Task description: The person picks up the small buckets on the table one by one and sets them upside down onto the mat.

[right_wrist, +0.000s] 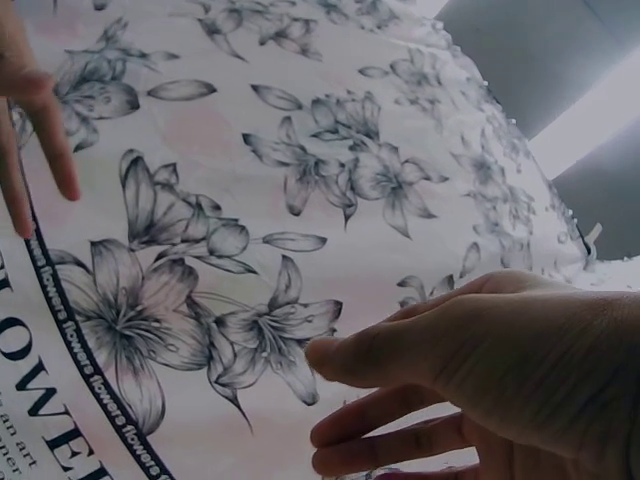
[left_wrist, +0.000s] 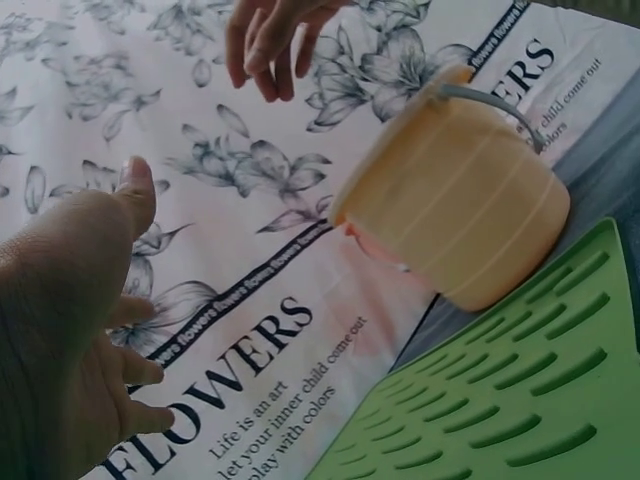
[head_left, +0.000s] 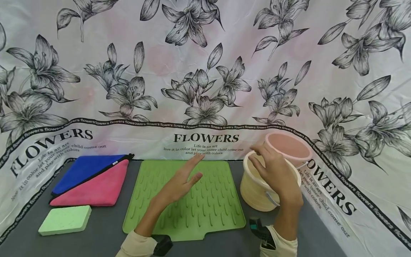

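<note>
Over the green ridged mat [head_left: 212, 200] my left hand [head_left: 178, 185] hangs in the air, its fingers extended and holding nothing. My right hand [head_left: 276, 171] is raised above the cream bucket [head_left: 257, 189], fingers loosely bent with nothing between them. Behind that bucket, a pink bucket [head_left: 289, 146] stands further back to the right. In the left wrist view the cream bucket [left_wrist: 460, 190] has a grey handle, and the right hand [left_wrist: 280, 40] shows apart from it, above. The right wrist view has the right hand [right_wrist: 450, 380] in front of the flowered cloth.
On the left lies a blue and pink zipped pouch [head_left: 96, 182], with a pale green sponge block [head_left: 65, 219] just in front of it. A flower-printed cloth [head_left: 205, 71] hangs behind the dark grey table [head_left: 106, 221] and along its sides.
</note>
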`<state>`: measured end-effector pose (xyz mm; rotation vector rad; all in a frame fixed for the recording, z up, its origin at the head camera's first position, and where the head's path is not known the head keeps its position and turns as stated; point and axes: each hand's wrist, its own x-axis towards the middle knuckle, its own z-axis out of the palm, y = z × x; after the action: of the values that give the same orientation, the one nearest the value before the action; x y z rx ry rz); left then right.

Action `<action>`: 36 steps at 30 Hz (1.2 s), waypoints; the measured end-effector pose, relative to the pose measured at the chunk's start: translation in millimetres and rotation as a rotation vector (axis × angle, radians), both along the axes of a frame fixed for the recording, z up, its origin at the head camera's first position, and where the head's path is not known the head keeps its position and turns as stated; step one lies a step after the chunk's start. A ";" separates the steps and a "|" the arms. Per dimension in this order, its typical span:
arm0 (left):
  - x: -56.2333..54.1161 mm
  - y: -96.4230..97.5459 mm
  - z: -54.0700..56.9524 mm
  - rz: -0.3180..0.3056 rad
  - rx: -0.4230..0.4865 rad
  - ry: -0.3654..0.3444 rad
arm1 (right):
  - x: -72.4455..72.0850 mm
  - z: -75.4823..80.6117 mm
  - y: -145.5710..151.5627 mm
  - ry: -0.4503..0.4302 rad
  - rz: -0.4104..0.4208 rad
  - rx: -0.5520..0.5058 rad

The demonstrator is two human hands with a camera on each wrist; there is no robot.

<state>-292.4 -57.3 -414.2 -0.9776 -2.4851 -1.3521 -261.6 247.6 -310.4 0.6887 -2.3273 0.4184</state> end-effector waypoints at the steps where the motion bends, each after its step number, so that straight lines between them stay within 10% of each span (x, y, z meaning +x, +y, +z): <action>1: -0.8 1.8 -0.7 -0.004 0.000 -0.003 | 0.8 1.0 1.2 -0.033 -0.011 0.009; 22: -11.1 100.4 -27.3 -0.130 -0.246 -0.074 | -7.0 -8.0 18.0 -0.697 -0.036 0.083; 28: -0.1 123.9 -41.9 -0.193 -0.500 -0.045 | -3.6 -7.2 20.3 -0.791 -0.076 0.088; 36: 4.7 134.4 -49.9 -0.214 -0.533 -0.021 | -0.4 -8.4 22.2 -0.792 -0.135 0.116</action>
<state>-287.7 77.1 -464.1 -1.3644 -2.8928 -0.7420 -262.0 269.9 -318.8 0.4551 -3.1418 0.5708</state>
